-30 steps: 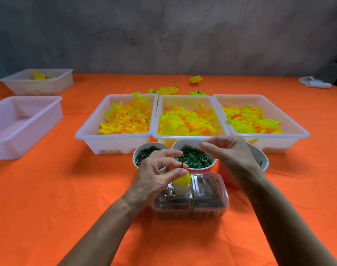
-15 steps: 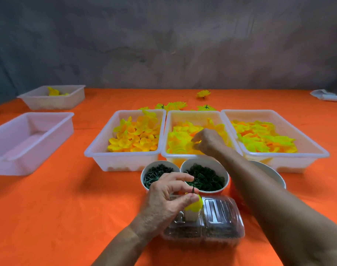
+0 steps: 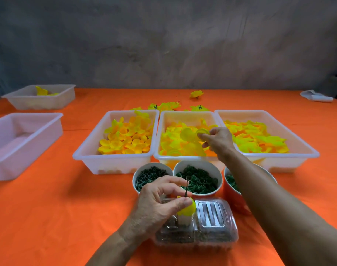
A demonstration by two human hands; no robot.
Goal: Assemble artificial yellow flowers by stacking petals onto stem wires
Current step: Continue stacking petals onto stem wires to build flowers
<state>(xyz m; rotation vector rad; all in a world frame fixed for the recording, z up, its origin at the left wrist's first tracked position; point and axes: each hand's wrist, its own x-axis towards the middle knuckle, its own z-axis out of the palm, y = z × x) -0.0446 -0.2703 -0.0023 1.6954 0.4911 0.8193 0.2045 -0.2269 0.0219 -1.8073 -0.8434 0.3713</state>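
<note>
Bright, even light, soft shadows; wide-angle bending at edges; slight softness throughout, perhaps motion blur.

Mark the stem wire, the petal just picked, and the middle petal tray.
stem wire (image 3: 187, 186), head view, mid-shaft.
picked petal (image 3: 188, 135), head view, petal face.
middle petal tray (image 3: 185, 157), head view, front rim.

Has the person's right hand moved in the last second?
Yes. The right hand went from above the green-filled bowls forward over the middle tray, where it now pinches a yellow petal.

orange tablecloth (image 3: 58, 217) | grey wall (image 3: 163, 45) bkgd | white cloth bundle (image 3: 316, 96) (far rt edge)
</note>
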